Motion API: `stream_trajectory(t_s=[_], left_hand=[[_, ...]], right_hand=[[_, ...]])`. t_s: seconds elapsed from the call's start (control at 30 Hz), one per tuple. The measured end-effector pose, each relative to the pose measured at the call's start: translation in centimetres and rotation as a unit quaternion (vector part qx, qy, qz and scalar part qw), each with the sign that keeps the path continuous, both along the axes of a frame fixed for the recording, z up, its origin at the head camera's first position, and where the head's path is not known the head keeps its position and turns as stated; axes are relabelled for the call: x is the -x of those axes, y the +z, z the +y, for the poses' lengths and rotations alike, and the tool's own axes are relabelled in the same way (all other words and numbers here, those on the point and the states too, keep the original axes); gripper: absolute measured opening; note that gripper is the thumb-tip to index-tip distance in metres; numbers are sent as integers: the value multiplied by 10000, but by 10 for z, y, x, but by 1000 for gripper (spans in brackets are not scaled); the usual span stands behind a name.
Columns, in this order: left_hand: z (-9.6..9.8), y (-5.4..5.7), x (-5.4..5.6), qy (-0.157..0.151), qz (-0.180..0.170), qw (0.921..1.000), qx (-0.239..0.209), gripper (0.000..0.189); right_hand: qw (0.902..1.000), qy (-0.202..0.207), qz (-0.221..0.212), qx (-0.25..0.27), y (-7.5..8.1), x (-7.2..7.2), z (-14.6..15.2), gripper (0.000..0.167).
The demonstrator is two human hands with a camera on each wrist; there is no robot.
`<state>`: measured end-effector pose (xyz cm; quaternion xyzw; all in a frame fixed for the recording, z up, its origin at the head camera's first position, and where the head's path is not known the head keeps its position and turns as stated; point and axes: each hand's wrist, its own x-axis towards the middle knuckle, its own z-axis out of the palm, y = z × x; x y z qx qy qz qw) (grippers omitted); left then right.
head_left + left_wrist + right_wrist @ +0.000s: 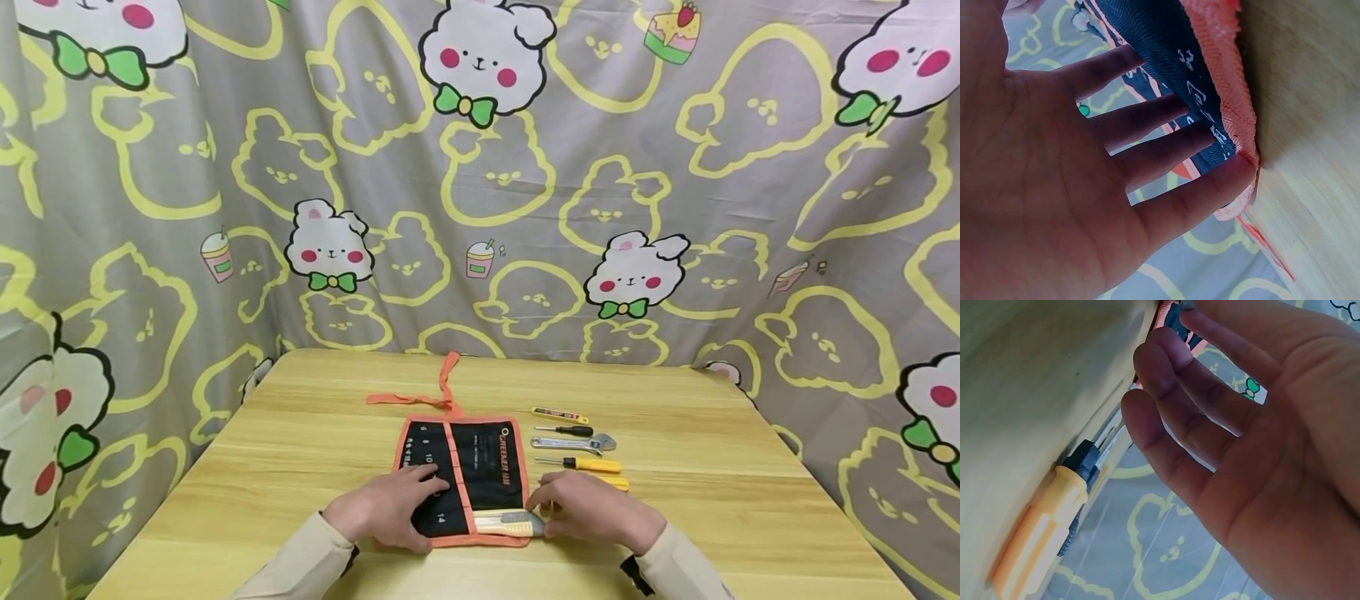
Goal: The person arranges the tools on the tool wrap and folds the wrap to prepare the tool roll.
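A black tool pouch (489,467) with orange edging lies spread on the table, with white size numbers on its left half. My left hand (393,500) rests on that left half, its fingers (1188,197) extended over the cloth and the orange border. A cream utility knife (498,522) with a grey end lies across the pouch's lower right part, its left end against the orange middle strip. At the grey end, my right hand (588,510) pinches the knife between thumb and index finger. The other fingers (1141,422) of that hand are bent and hold nothing.
Right of the pouch lie a small yellow-handled tool (560,415), a black screwdriver (573,431), an adjustable wrench (573,443) and a yellow screwdriver (592,465). Another yellow handle (617,482) is partly behind my right hand. Orange ties (450,379) stretch behind the pouch. A patterned curtain (480,192) surrounds the table.
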<state>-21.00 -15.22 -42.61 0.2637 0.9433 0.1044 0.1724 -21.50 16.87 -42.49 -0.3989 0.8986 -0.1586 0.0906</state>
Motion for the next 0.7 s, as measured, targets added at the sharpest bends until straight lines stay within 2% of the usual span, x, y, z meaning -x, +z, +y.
stream_trajectory(t_s=[0.33, 0.7], left_hand=[[1, 1, 0, 27, -60, 10000, 27, 75], [1, -1, 1, 32, 15, 10000, 57, 76]], right_hand=[[9999, 112, 1, 60, -3, 2, -1, 27], [10000, 11, -17, 54, -2, 0, -3, 28]])
